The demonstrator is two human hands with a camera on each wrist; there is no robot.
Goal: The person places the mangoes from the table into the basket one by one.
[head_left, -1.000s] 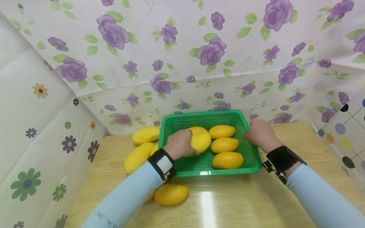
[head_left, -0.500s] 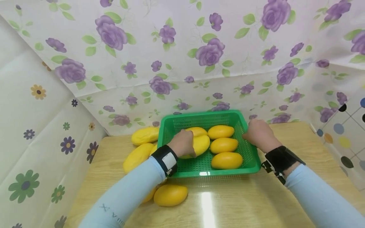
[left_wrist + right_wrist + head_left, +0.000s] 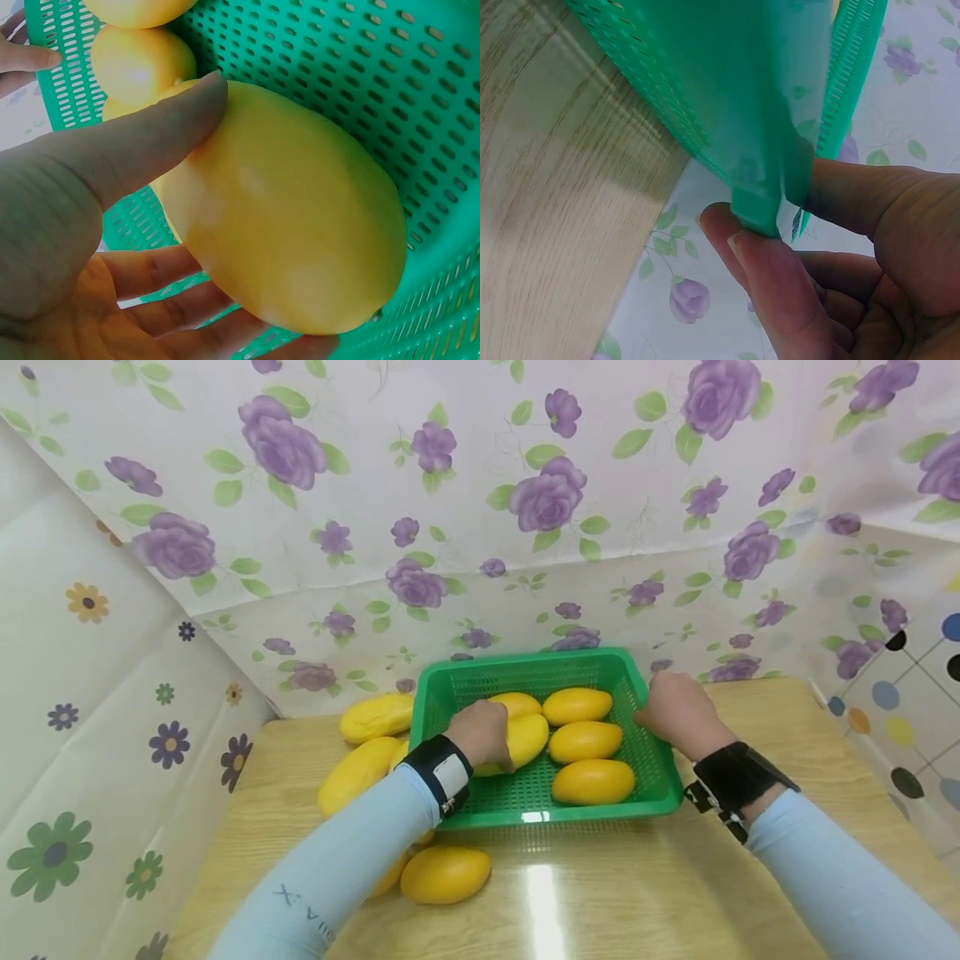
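My left hand [image 3: 480, 735] holds a yellow mango [image 3: 527, 739] low in the left half of a green plastic basket [image 3: 555, 815]. In the left wrist view the thumb lies over this mango [image 3: 300, 217] and the fingers pass beneath it. Right behind the held one, another mango [image 3: 516, 702] lies in the basket. To its right, three mangoes form a column, the middle one [image 3: 586, 742] among them. My right hand [image 3: 678, 714] pinches the basket's right rim; in the right wrist view, thumb and fingers meet around that rim [image 3: 757, 202].
Left of the basket, several more mangoes lie on the wooden table [image 3: 622, 893], including a large pale one [image 3: 358, 774] and one behind it [image 3: 377, 717]. Another mango [image 3: 446, 875] lies in front of the basket. A flowered cloth wall [image 3: 480, 543] stands close behind.
My left hand has lowered the mango slightly into the basket, and it now lies closer against the one behind. The right hand keeps its hold on the rim. The head view has shifted slightly.
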